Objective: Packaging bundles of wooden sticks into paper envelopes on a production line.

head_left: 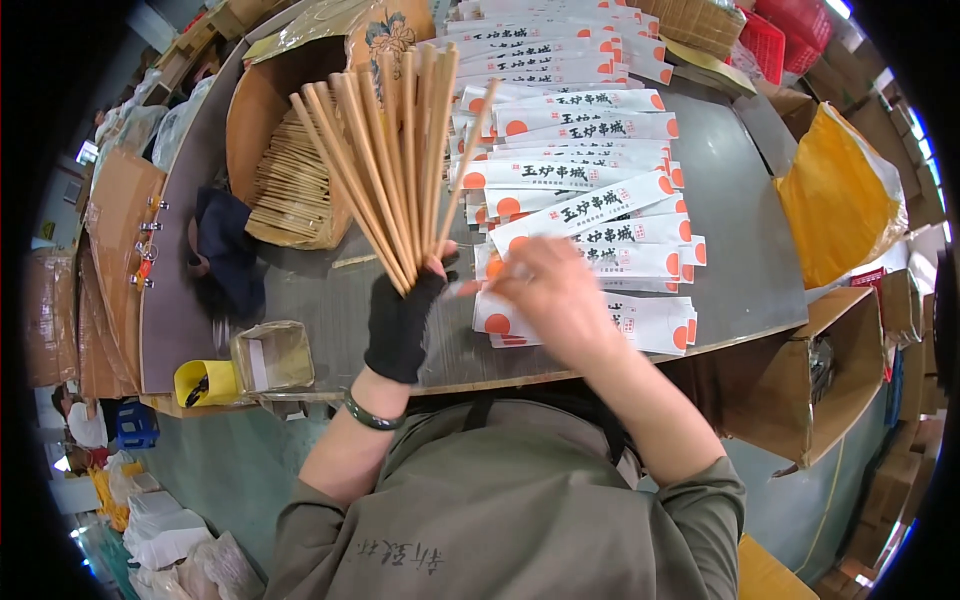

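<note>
My left hand point(402, 325), in a black fingerless glove, is closed round a fanned bundle of wooden chopsticks point(438, 150). Their lower ends sit in the grip and the long ends point away from me. One chopstick point(467, 170) leans out to the right of the rest. My right hand point(560, 300) is beside the left one, over the near part of a spread of white paper chopstick sleeves point(600, 312) with orange dots. Its fingers are blurred, so what they hold, if anything, does not show. A slanted sleeve point(590, 208) lies just beyond it.
An open cardboard box point(240, 120) of stacked chopsticks stands back left. Dark cloth point(228, 250), a small taped box point(275, 358) and a yellow container point(205, 383) line the table's left side. At right are a yellow bag point(835, 200) and an open carton point(800, 390).
</note>
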